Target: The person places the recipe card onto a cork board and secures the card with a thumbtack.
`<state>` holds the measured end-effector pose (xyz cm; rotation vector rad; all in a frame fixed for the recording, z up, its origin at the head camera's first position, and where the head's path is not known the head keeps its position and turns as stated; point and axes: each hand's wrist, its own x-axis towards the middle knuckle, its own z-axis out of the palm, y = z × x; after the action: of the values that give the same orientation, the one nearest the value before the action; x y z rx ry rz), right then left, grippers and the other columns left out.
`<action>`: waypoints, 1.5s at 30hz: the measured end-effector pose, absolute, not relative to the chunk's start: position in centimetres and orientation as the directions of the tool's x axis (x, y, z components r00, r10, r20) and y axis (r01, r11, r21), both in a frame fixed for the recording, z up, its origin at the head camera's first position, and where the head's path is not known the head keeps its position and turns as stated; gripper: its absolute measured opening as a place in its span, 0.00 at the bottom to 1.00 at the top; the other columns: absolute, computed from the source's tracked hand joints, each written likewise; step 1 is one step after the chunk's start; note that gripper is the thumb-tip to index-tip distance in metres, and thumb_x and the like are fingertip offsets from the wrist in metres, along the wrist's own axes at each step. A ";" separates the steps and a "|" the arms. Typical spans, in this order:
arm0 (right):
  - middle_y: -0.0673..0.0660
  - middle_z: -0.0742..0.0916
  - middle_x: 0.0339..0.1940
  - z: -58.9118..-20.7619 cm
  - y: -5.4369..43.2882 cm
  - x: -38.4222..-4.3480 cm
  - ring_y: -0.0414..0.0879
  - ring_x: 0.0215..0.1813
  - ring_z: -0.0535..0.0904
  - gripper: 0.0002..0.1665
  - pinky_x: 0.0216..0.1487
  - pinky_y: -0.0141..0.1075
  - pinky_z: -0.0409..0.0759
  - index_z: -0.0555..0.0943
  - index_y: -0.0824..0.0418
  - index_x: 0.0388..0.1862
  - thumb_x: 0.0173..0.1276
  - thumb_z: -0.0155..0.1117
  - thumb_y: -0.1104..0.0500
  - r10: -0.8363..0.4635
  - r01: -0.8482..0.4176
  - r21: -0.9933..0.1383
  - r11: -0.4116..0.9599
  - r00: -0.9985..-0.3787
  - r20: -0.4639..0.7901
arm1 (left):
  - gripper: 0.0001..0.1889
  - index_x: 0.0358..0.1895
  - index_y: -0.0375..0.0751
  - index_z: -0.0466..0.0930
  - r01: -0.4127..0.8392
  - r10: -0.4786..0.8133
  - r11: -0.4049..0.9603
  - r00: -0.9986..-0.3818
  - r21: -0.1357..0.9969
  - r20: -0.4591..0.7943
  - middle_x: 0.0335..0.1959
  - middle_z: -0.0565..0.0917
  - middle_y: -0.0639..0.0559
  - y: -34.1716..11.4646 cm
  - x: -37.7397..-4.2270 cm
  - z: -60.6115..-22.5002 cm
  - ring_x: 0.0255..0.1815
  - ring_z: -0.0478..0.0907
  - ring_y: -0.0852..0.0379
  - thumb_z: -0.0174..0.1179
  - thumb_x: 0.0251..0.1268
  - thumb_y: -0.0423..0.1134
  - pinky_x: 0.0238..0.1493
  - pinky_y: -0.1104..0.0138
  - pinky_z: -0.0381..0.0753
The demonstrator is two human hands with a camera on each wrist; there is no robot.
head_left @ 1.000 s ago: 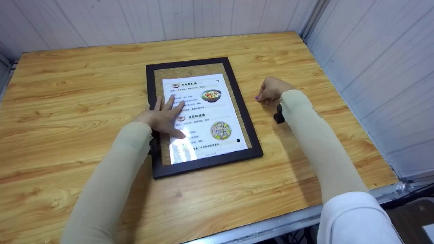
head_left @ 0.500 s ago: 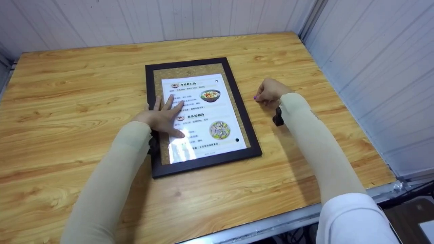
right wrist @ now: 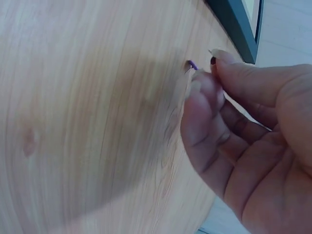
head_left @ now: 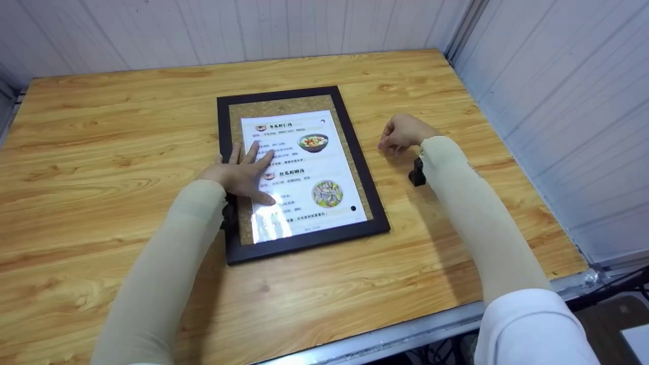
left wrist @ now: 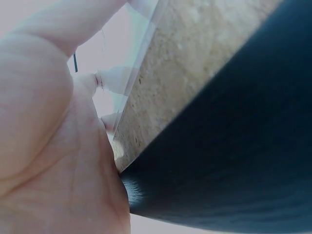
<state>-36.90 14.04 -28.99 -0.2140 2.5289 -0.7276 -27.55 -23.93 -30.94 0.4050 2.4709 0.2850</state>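
A black-framed cork board [head_left: 284, 105] lies flat on the table, bearing a glossy recipe sheet [head_left: 304, 167] with two printed food pictures. My left hand [head_left: 241, 177] rests on the sheet's left side, fingers spread, its wrist over the frame [left wrist: 219, 122]. To the board's right, my right hand [head_left: 403, 134] is low over the table with fingers curled. Seen from the right wrist, its thumb and fingers pinch a small dark pushpin [right wrist: 213, 61]. A purple pushpin [right wrist: 192, 64] is right at the fingertips; whether they touch it I cannot tell.
A round black pin head [head_left: 353, 208] is at the sheet's lower right corner, and a small shiny pale spot [head_left: 323, 121] at its upper right. The wooden table [head_left: 127, 111] meets pale panel walls [head_left: 213, 30] behind and to the right.
The purple pushpin that showed at my right fingertips is hardly visible in the head view now. That hand has shifted only slightly. My left hand stays put on the sheet.
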 end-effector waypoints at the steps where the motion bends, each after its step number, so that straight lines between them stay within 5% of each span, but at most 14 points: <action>1: 0.59 0.88 0.33 -29.0 13.9 -36.9 0.44 0.30 0.84 0.10 0.36 0.36 0.85 0.85 0.70 0.43 0.73 0.61 0.63 -0.283 -0.013 -0.542 0.840 -0.863 -0.418 | 0.63 0.80 0.56 0.26 0.222 0.353 0.930 -0.765 0.294 -0.538 0.77 0.17 0.43 -23.9 -27.6 -30.9 0.72 0.09 0.33 0.64 0.54 0.70 0.63 0.31 0.19; 12: 0.62 0.88 0.40 -28.6 12.1 -36.6 0.48 0.35 0.85 0.10 0.42 0.41 0.85 0.85 0.70 0.46 0.73 0.59 0.67 -0.319 -0.037 -0.569 0.821 -0.857 -0.405 | 0.62 0.80 0.58 0.26 0.220 0.346 0.933 -0.763 0.284 -0.546 0.77 0.16 0.45 -24.0 -27.6 -30.9 0.72 0.09 0.34 0.63 0.54 0.71 0.64 0.32 0.20; 45: 0.60 0.87 0.40 -29.3 10.9 -36.5 0.47 0.39 0.83 0.09 0.46 0.43 0.83 0.86 0.66 0.45 0.71 0.60 0.68 -0.380 -0.131 -0.555 0.821 -0.851 -0.362 | 0.61 0.80 0.58 0.26 0.231 0.350 0.933 -0.761 0.276 -0.547 0.77 0.17 0.46 -23.8 -27.5 -31.0 0.72 0.09 0.34 0.61 0.55 0.71 0.64 0.32 0.19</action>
<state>-36.48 10.91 -29.26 -0.3789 2.5376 -0.7277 -27.49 -23.78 -31.01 0.4119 2.4665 0.2544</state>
